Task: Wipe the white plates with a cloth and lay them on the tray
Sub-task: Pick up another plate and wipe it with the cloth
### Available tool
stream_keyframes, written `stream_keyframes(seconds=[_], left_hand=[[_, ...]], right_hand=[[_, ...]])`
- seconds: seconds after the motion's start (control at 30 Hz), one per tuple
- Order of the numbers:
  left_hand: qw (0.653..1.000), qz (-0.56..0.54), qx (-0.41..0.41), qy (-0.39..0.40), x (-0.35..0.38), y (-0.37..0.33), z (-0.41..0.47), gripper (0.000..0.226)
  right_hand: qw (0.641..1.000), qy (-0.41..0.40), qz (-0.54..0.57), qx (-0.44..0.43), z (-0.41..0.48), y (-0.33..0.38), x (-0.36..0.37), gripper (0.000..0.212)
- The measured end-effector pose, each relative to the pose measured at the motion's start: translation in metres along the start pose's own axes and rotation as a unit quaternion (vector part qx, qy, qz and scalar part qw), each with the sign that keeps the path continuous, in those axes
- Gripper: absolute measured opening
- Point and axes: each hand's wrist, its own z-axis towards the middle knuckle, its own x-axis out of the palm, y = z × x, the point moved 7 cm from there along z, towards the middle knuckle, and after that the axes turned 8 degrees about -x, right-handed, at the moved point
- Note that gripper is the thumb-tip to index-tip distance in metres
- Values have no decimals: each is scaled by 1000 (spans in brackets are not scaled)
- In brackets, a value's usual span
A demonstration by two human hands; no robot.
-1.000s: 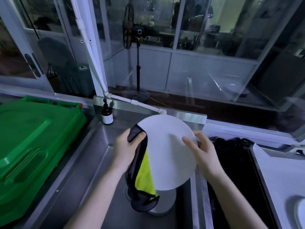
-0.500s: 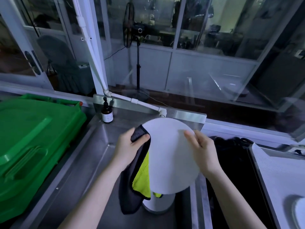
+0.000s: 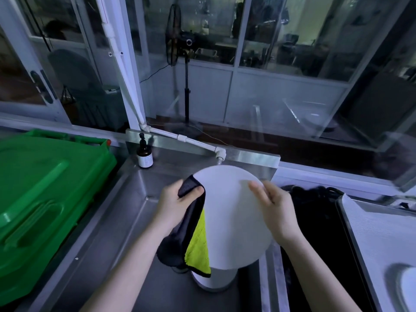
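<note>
I hold a round white plate (image 3: 231,217) upright over the steel sink. My left hand (image 3: 177,201) grips a black and yellow cloth (image 3: 193,242) against the plate's left rim, and the cloth hangs down below it. My right hand (image 3: 274,210) grips the plate's right rim, thumb on the near face. Under the plate a stack of white plates (image 3: 213,280) stands in the sink. The tray (image 3: 369,242) lies at the right, with a white plate (image 3: 408,287) at its near right corner.
A green bin lid (image 3: 40,199) fills the left side. A brown pump bottle (image 3: 144,154) stands at the sink's back left corner. A white pipe with a tap (image 3: 219,154) ends just behind the plate. A black basin (image 3: 315,221) lies between sink and tray.
The plate has turned a little in my hands and the cloth has slid up along its left rim. The hanging cloth has swung slightly. Both hands keep their hold.
</note>
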Motion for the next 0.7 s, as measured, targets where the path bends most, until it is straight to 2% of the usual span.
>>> stream_keyframes(seconds=[0.07,0.13,0.2,0.23,0.3,0.37,0.43,0.5,0.53,0.6,0.7], left_hand=[[997,61,25,43,5,-8,2,17],[981,130,72,121,22,-17,0,14],[969,165,93,158,35,-19,-3,22],[974,144,89,151,35,-19,-3,25],[991,78,72,81,22,-16,2,25],[999,-18,16,-27,9,0,1,15],[984,-132,-61,-106,9,18,-7,16],[967,-189,-104,-133,14,30,-9,18],[965,-201,-115,-126,15,33,-7,16],[966,-209,-120,-98,12,31,0,13],[986,-134,-57,-76,-2,12,10,20]], right_hand=[[997,64,-38,-38,3,8,9,47],[983,139,-75,-95,2,20,25,43],[972,171,-83,-138,0,28,33,41],[974,167,-76,-134,2,28,30,41],[988,113,-48,-89,8,19,13,42],[1000,-5,25,4,7,4,-4,41],[973,-149,133,116,-10,-11,-3,42],[940,-225,182,179,-30,-20,8,44],[942,-214,187,178,-33,-22,12,44],[968,-132,168,133,-27,-16,9,40],[989,30,135,52,2,0,-5,16]])
